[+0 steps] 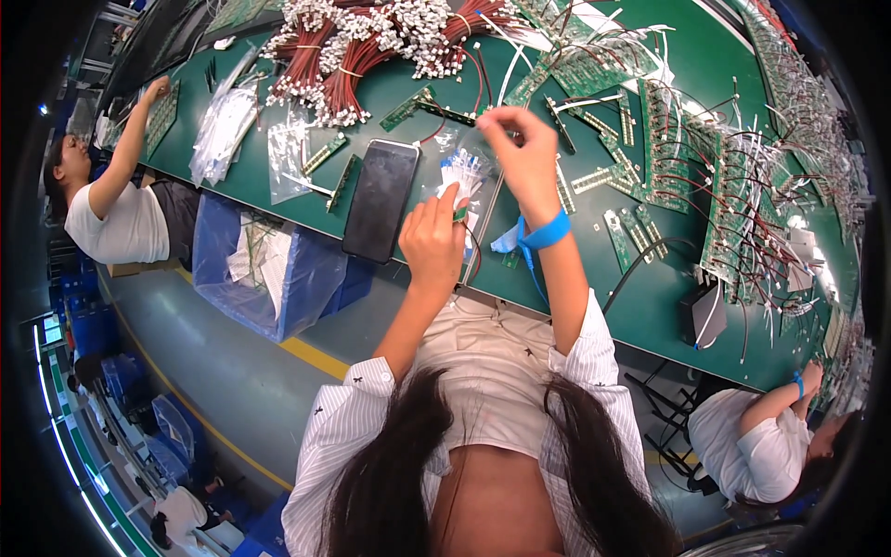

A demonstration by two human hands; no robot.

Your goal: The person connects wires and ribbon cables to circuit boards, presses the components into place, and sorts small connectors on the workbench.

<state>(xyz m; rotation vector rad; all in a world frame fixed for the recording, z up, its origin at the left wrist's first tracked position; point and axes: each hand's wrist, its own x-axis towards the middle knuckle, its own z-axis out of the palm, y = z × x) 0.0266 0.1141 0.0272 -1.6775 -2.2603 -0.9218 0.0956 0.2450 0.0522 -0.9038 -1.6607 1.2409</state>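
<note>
My left hand (432, 237) is closed beside a black phone (382, 200), its index finger against a clear bag of small white-and-blue pieces (461, 174). A bit of green shows at its fingertips, too small to name. My right hand (525, 153), with a blue wrist strap (546, 230), is raised over the bench. Its thumb and index finger are pinched together near the end of a narrow green circuit board strip (450, 113). What that pinch holds, if anything, I cannot make out.
Bundles of red wires with white connectors (348, 65) lie at the back. Wired circuit boards (668, 144) crowd the right. A black box (703, 314) sits near the front edge. A blue lined bin (269, 265) stands below left. Co-workers sit left (125, 209) and right (756, 441).
</note>
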